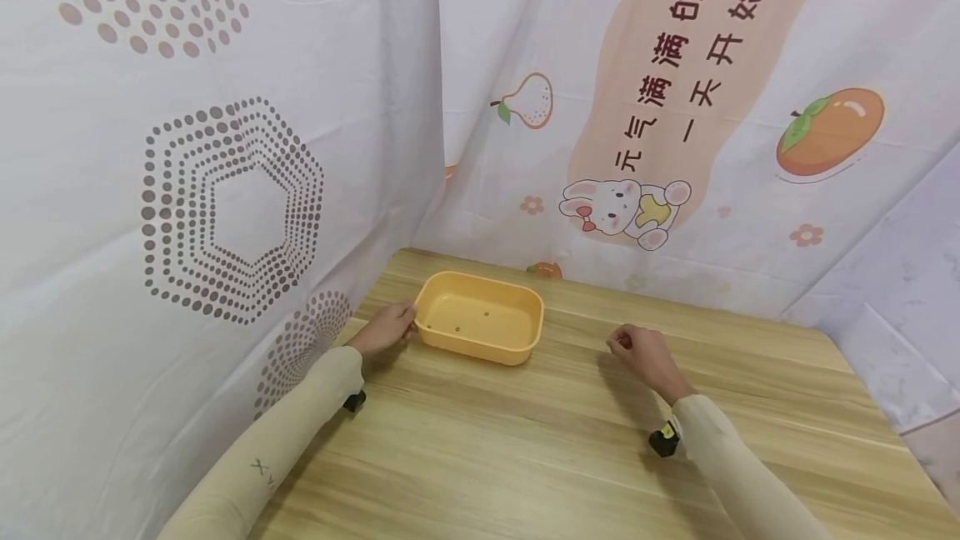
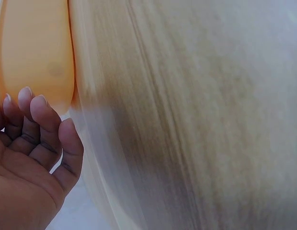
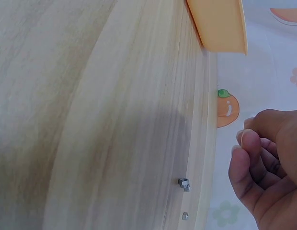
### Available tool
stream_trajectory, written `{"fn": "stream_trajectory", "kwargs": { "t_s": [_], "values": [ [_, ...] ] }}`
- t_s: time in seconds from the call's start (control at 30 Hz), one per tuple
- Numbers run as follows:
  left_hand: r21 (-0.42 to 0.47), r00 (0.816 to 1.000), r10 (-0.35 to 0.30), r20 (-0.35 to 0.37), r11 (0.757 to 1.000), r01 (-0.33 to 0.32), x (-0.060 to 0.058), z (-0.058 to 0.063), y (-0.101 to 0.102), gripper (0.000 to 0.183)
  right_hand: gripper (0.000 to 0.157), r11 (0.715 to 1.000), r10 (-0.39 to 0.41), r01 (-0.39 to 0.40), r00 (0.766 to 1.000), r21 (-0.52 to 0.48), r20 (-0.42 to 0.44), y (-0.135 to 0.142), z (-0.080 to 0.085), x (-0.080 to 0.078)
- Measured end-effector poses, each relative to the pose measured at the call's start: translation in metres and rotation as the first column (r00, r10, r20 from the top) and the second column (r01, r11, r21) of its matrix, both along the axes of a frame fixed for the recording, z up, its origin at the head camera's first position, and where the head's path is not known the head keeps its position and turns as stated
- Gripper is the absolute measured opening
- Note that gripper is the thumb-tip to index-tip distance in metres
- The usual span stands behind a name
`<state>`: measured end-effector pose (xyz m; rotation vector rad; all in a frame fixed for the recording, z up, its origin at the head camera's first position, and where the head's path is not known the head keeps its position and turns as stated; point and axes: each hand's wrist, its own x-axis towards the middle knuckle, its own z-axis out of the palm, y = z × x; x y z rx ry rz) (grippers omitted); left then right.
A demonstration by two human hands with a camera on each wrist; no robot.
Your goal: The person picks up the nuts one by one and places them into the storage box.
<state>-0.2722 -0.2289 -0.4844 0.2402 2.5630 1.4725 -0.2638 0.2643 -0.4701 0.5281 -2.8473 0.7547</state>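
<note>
A yellow plastic tray [image 1: 480,350] stands near the back of the wooden table, with a few tiny dark pieces on its floor. My left hand [image 1: 386,328] is at its left end, fingertips at the rim; the fingers [image 2: 45,120] bend in front of the tray wall [image 2: 36,52]. Well right of the tray, my right hand [image 1: 641,352] is raised over the table, thumb and fingers [image 3: 240,167] curled together. Nothing shows between its fingertips. Small metal nuts [image 3: 183,182] lie on the table below and beside it; in the head view I cannot make them out.
The wood-grain table [image 1: 480,440] meets a hanging white printed cloth [image 1: 495,207] at the back. Another patterned cloth [image 1: 360,148] hangs along the left side, close to my left arm. A dark wrist device [image 1: 663,440] sits under my right sleeve.
</note>
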Motion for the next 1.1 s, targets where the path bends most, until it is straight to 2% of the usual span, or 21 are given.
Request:
{"fn": "stream_trajectory", "kwargs": {
  "t_s": [0.2, 0.53, 1.1],
  "values": [
    [-0.018, 1.0, 0.002, -0.003, 1.0, -0.002, -0.002, -0.003, 0.0, 0.034, 0.009, 1.0, 0.018, -0.018, 0.999, 0.004, -0.046, -0.007, 0.003, -0.004],
    [-0.036, 1.0, -0.012, -0.01, 0.999, 0.011, 0.0, -0.001, 0.0, 0.034, 0.008, 1.0, 0.017, -0.017, 1.0, -0.025, -0.014, -0.019, 0.01, -0.006],
    [-0.065, 1.0, -0.022, -0.015, 0.998, 0.021, -0.005, -0.004, -0.002, 0.034, 0.011, 0.997, 0.049, -0.046, 0.998, -0.058, 0.043, -0.032, 0.008, -0.007]
  ]
}}
